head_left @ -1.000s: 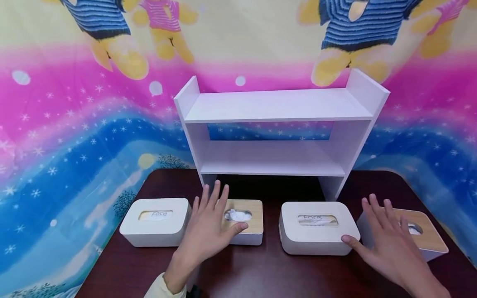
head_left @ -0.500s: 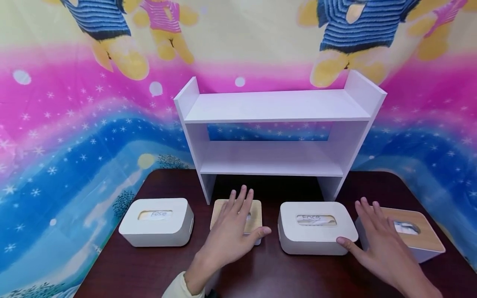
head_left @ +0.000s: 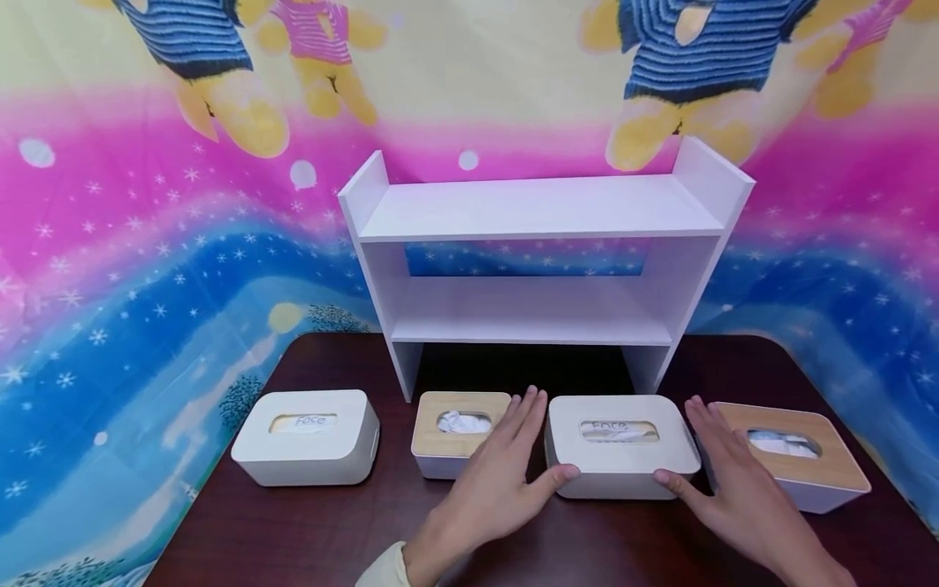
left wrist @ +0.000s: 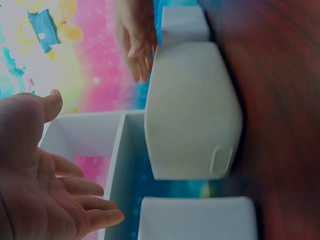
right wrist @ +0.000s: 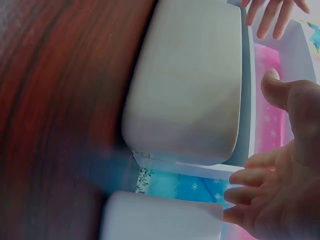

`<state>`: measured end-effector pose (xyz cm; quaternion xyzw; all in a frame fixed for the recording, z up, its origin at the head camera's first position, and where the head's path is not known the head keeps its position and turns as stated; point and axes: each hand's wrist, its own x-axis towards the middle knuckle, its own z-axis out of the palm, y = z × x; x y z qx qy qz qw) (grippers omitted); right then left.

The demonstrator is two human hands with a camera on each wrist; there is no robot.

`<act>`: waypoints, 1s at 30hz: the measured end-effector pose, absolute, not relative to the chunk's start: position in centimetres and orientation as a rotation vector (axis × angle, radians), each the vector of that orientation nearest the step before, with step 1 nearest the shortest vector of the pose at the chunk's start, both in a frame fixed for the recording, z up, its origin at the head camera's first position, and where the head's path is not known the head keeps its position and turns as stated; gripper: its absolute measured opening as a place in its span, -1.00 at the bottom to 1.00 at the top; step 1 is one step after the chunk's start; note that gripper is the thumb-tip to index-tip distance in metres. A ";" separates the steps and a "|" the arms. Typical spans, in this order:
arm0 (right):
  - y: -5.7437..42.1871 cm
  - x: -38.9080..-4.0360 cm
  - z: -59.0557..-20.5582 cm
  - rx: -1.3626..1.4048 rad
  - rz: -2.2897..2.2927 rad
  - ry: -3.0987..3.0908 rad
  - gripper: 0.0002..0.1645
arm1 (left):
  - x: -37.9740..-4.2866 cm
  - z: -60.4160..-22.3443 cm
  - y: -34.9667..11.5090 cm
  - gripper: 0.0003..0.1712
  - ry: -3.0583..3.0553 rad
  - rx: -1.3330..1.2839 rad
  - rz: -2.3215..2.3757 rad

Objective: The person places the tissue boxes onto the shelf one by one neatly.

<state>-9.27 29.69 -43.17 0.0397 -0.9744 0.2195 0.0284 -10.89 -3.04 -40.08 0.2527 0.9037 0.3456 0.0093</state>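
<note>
A white tissue box (head_left: 616,458) marked "Face" stands between my two hands on the dark table. My left hand (head_left: 506,477) is at its left end, fingers straight and thumb spread toward the front. At its right end is my right hand (head_left: 741,489), fingers likewise extended. Neither hand grips it; in the left wrist view its plain side (left wrist: 195,110) is apart from the palm. Left of my left hand sits a small wood-topped tissue box (head_left: 433,436), partly covered by the fingers. A larger wood-topped tissue box (head_left: 829,452) lies behind my right hand.
Another white tissue box (head_left: 315,448) marked "Face" stands at the far left of the table (head_left: 308,538). Behind the row rises a white two-tier shelf (head_left: 535,306). A colourful printed cloth (head_left: 183,302) hangs at the back.
My left hand has moved right, from the gap left of the small wood-topped box across it to the left end of the right-hand white box. My right hand has shifted slightly left.
</note>
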 end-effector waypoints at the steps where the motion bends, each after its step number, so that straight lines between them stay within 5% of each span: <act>1: 29.6 -9.3 -43.2 0.121 0.683 -3.012 0.42 | -10.8 -40.2 -2.8 0.07 2.806 0.782 1.095; 30: 29.6 -9.2 -44.6 0.036 0.848 -3.011 0.37 | -10.5 -44.6 0.6 0.12 2.697 0.641 1.380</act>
